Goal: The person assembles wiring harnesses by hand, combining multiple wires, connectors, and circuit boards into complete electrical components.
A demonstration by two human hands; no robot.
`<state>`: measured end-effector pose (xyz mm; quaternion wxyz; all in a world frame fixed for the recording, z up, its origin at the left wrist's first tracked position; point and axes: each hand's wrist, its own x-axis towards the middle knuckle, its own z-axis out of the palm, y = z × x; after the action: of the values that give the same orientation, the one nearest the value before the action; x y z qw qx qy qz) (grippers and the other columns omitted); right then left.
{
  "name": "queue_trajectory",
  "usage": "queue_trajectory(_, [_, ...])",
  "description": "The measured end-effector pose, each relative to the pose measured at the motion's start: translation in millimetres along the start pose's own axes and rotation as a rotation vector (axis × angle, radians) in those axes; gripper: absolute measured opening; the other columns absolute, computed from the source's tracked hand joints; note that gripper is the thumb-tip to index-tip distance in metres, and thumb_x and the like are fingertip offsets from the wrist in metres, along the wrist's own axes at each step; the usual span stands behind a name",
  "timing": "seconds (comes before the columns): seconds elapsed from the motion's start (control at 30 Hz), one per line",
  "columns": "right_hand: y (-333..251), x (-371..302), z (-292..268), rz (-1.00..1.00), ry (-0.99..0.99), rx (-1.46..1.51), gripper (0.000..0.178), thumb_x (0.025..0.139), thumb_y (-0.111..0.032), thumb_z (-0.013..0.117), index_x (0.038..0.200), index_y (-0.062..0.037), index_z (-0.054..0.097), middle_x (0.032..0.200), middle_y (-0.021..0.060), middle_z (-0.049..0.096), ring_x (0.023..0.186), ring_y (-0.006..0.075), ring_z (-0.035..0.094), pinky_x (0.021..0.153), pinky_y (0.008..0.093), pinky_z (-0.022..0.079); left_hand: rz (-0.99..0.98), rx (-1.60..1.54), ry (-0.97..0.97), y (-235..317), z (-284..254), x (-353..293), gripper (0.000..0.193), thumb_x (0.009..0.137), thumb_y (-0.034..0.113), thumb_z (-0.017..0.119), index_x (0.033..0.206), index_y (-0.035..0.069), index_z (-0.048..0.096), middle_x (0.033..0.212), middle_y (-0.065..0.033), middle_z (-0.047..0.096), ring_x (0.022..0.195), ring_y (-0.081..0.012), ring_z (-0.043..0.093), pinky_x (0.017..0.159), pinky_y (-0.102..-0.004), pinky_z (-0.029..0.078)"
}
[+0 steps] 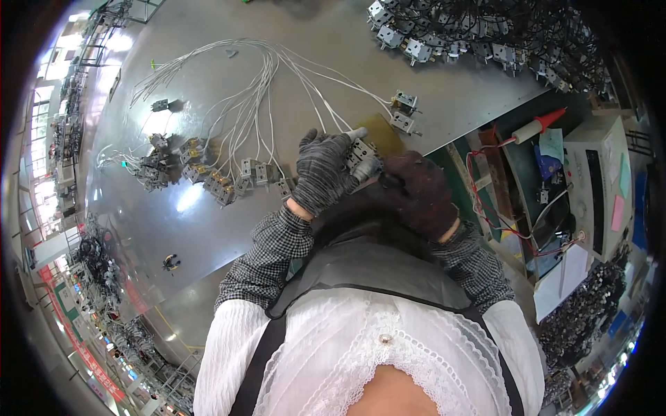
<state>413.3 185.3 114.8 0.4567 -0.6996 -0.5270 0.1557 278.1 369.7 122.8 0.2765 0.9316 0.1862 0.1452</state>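
My left hand [323,171], in a grey knitted glove, pinches a small silvery metal switch-like block [360,153] between thumb and fingers. White wires [316,93] run from blocks like it in a long loop over the metal table. Close by on the right is my right hand [420,194] in a dark maroon glove. Its fingers are curled, and whatever they hold is hidden. A yellowish pad [383,136] lies just beyond the held block. Two more wired blocks [404,112] rest to its right.
Several wired blocks [220,187] lie in a row on the table [229,236] at left. Dark-cabled blocks [444,41] are heaped at the far right. Past the table's right edge are a red-tipped probe [534,127] with red leads and a pale instrument box [596,180].
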Motion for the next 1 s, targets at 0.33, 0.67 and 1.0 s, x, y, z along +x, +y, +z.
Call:
queue_trajectory(0.33, [14, -14, 6, 0.048, -0.158, 0.015, 0.04, 0.087, -0.012, 0.077, 0.123, -0.0031, 0.062, 0.109, 0.0199, 0.067, 0.102, 0.0357, 0.068, 0.085, 0.0417, 0.055, -0.046, 0.058, -0.001, 10, 0, 6, 0.054, 0.08, 0.034, 0.083, 0.126, 0.008, 0.072, 0.082, -0.0091, 0.073, 0.076, -0.0266, 0.068, 0.095, -0.0423, 0.049])
queue_trajectory(0.67, [20, -15, 13, 0.331, -0.11, 0.31, 0.033, 0.099, -0.011, 0.062, 0.128, 0.002, 0.053, 0.107, 0.0147, 0.062, 0.088, 0.0199, 0.064, 0.078, 0.0323, 0.053, -0.043, 0.112, 0.018, 13, 2, 9, 0.049, 0.08, 0.038, 0.083, 0.119, 0.009, 0.075, 0.081, -0.0102, 0.074, 0.077, -0.0271, 0.07, 0.088, -0.0421, 0.05])
queue_trajectory(1.0, [7, -17, 8, 0.295, 0.001, 0.148, 0.065, 0.088, -0.03, 0.08, 0.138, 0.0021, 0.052, 0.124, 0.0244, 0.064, 0.11, 0.0328, 0.068, 0.091, 0.0438, 0.056, -0.009, 0.157, 0.057, 11, 8, 5, 0.052, 0.081, 0.038, 0.083, 0.121, 0.008, 0.072, 0.091, -0.0115, 0.074, 0.086, -0.0306, 0.069, 0.089, -0.0438, 0.05])
